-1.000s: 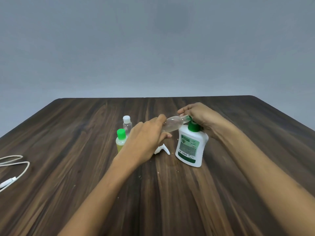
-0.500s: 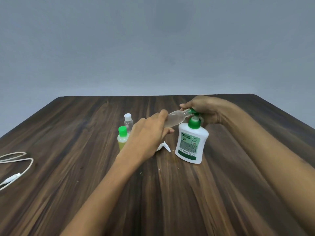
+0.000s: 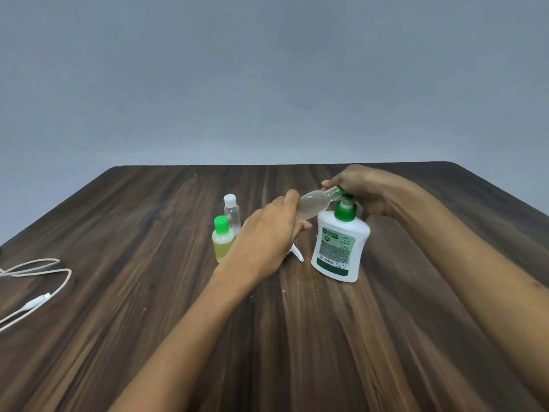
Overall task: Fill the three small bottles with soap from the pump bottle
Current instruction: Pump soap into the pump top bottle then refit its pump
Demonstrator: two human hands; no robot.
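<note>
Soap bottle [image 3: 338, 245], white with a green pump, stands upright on our wooden table [image 3: 148, 292]. Our left hand [image 3: 267, 236] wraps around the base of a clear small bottle [image 3: 315, 203], holding it tilted on its side with the neck meeting the pump spout. Our right hand [image 3: 359, 188] rests closed over the pump head, behind the soap bottle. A green-capped bottle [image 3: 222, 239] with yellow liquid and a white-capped bottle [image 3: 231, 214] stand just left of our left hand. A white cable [image 3: 38, 281] lies far left.

The left hand [image 3: 269, 233] gripped a clear bottle [image 3: 313, 203], tilted toward the pump bottle [image 3: 338, 245]. The right hand [image 3: 361, 188] curled over that pump bottle's top, forearm stretched behind it.
</note>
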